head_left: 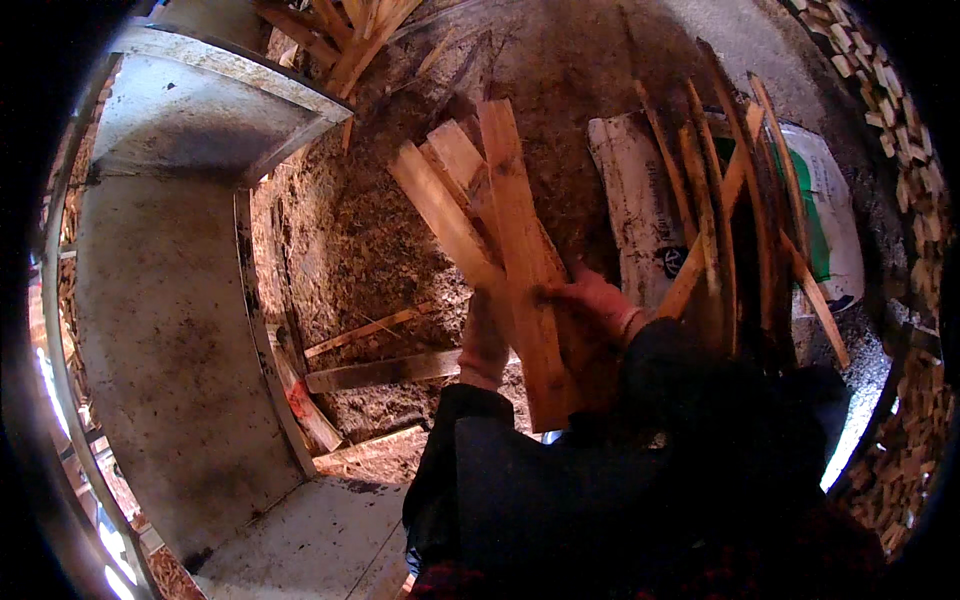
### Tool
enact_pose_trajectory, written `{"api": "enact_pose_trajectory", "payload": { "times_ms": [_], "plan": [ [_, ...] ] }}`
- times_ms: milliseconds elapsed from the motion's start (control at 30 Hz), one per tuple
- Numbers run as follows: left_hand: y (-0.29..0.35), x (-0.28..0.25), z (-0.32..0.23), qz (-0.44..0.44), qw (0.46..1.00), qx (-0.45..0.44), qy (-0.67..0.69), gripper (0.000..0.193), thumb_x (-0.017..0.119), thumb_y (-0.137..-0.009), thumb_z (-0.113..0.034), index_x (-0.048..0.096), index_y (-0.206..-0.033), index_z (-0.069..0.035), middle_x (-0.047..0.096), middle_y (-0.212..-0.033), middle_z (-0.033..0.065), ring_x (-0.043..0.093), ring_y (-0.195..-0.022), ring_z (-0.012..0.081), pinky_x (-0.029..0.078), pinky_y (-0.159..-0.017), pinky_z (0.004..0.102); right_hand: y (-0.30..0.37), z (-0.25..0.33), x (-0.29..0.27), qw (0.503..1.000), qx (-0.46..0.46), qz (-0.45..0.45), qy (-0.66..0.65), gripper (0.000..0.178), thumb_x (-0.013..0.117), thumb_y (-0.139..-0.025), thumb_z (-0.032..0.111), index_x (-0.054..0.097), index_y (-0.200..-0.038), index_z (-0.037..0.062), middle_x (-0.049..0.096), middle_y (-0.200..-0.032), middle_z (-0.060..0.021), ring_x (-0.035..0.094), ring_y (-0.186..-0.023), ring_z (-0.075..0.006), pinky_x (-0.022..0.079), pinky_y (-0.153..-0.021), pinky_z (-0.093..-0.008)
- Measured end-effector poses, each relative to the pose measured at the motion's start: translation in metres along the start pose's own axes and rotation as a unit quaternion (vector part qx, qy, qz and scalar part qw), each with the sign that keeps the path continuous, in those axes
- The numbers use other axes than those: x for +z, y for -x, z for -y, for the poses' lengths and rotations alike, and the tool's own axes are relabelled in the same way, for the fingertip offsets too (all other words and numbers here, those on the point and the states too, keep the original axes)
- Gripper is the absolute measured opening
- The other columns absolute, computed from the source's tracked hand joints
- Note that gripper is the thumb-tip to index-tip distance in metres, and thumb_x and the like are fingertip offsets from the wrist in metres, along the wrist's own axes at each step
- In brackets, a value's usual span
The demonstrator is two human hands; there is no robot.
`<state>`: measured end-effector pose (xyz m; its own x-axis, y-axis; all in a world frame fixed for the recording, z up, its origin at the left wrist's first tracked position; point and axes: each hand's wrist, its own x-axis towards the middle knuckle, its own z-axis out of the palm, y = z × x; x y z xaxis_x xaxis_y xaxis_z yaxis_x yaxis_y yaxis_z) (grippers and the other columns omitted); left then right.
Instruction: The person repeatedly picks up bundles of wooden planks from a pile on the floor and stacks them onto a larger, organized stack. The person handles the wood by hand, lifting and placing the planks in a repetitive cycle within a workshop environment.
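Several flat wooden boards (516, 200) are held in front of me in a loose bundle, their far ends fanned out. My left hand (484, 345) is wrapped round the left side of the bundle, its fingers partly behind the wood. From the right, my right hand (600, 302) grips the same boards, with its fingertips at their edge. One long board lies on top and reaches back toward my body. Dark sleeves cover both forearms.
A dirty, pale metal trough (160, 330) runs along the left. Long wooden slats (708, 215) lie across white-and-green bags (825, 190) at the right. More split wood (350, 45) lies at the far side. Scrap sticks (370, 330) litter the floor. Stacked wood (910, 130) lines the right rim.
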<state>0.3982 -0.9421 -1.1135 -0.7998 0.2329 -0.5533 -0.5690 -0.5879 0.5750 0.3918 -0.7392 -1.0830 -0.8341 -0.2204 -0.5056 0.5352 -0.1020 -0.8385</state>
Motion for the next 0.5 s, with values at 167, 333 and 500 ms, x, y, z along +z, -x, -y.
{"api": "enact_pose_trajectory", "payload": {
  "times_ms": [167,333,500],
  "plan": [
    [-0.001,0.014,0.017,0.004,0.998,-0.069,0.016,0.060,0.056,-0.093,-0.048,0.045,-0.135,-0.007,0.058,-0.122,0.0075,0.059,-0.106,0.0222,0.051,-0.091,0.0374,0.010,0.008,-0.023,0.997,-0.006,-0.014,0.082,0.079,0.083,-0.070,0.041,0.052,-0.129,-0.0014,0.062,-0.121,-0.0145,0.059,-0.110,-0.0263,0.046,-0.096,-0.0370],
    [0.046,0.059,-0.008,0.064,0.990,-0.095,0.077,0.061,0.057,-0.092,-0.047,0.045,-0.135,-0.005,0.059,-0.120,0.0100,0.060,-0.105,0.0245,0.050,-0.092,0.0392,0.046,0.063,-0.017,1.000,-0.010,-0.019,0.001,0.078,0.082,-0.068,0.036,0.051,-0.127,-0.0038,0.062,-0.119,-0.0160,0.058,-0.109,-0.0246,0.045,-0.095,-0.0359],
    [0.056,0.139,-0.048,0.097,0.995,-0.018,0.021,0.062,0.060,-0.090,-0.046,0.047,-0.133,-0.002,0.060,-0.117,0.0133,0.060,-0.105,0.0256,0.052,-0.091,0.0393,0.060,0.111,-0.034,0.988,-0.069,-0.084,0.113,0.089,0.084,-0.062,0.037,0.046,-0.132,-0.0036,0.060,-0.119,-0.0185,0.058,-0.111,-0.0262,0.044,-0.097,-0.0360]
  ]
}}
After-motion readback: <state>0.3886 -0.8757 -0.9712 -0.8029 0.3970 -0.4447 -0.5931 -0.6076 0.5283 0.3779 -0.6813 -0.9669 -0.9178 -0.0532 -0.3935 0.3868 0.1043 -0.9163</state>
